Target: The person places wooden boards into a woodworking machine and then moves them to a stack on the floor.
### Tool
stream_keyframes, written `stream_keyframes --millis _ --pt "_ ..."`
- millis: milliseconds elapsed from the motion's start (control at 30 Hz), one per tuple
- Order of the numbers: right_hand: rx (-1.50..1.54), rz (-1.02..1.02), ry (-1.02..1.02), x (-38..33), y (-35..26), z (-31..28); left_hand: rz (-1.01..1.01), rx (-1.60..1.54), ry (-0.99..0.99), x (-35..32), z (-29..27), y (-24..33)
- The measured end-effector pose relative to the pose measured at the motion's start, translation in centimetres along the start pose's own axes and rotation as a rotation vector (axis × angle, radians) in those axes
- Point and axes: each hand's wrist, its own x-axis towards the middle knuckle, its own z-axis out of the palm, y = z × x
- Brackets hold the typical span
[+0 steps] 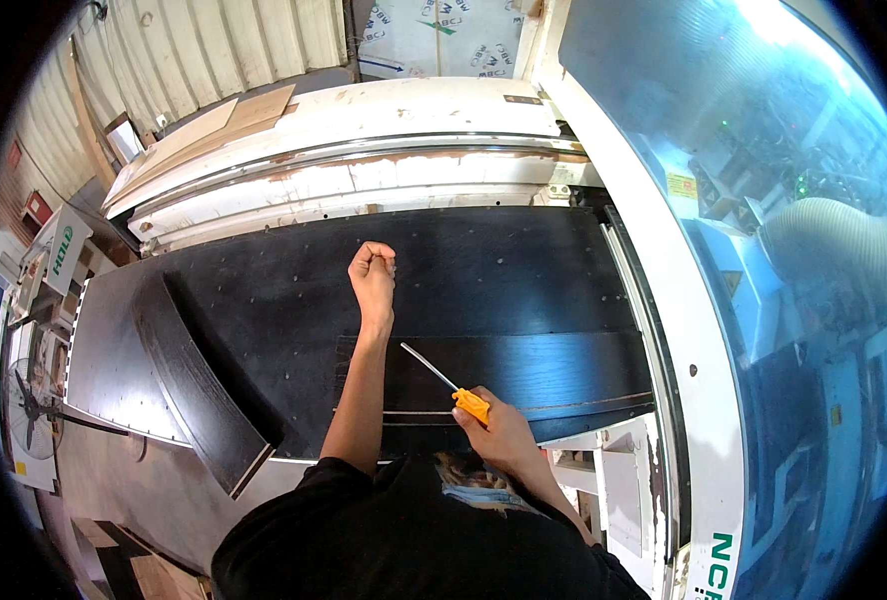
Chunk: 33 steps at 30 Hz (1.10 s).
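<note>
Raised over the large black panel [464, 280], my left hand [373, 278] has its fingers curled closed; whether anything is inside them is hidden. In my right hand [507, 437], lower and nearer to me, is a screwdriver [473, 405], gripped by its yellow handle. Its metal shaft points up and to the left, toward my left forearm. Beneath the screwdriver, a dark wood-grain board [574, 370] lies along the near right part of the panel. A long narrow dark board [199, 385] rests at a slant on the left and overhangs the near edge.
A blue see-through machine cover [794, 330] with a white frame [699, 400] rises on the right. Behind the panel runs a white machine beam [364, 185], with thin brown sheets [214, 130] on top. A fan [34, 405] stands far left; offcuts [144, 565] lie low left.
</note>
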Motion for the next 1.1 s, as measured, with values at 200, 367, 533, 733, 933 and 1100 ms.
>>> stream_keyframes --millis 200,367,533,733,933,1100 --pt "0.074 0.001 0.178 0.2 0.8 0.2 -0.022 -0.112 -0.135 -1.1 1.8 1.0" --pt "0.099 -0.004 0.234 0.2 0.7 -0.3 -0.06 -0.109 -0.319 -3.3 3.8 2.4" --pt "0.129 -0.024 0.244 0.3 1.1 -0.2 -0.081 -0.131 -0.555 -4.3 5.0 3.7" --pt "0.162 -0.057 0.204 0.3 0.9 -0.4 -0.055 -0.12 -0.726 -5.4 5.8 4.7" --pt "0.18 -0.063 0.198 0.4 1.1 -0.4 -0.066 -0.111 -0.857 -5.7 5.7 5.4" --pt "0.207 -0.026 0.156 0.4 1.5 -0.4 -0.102 -0.104 -1.025 -5.9 4.8 4.7"
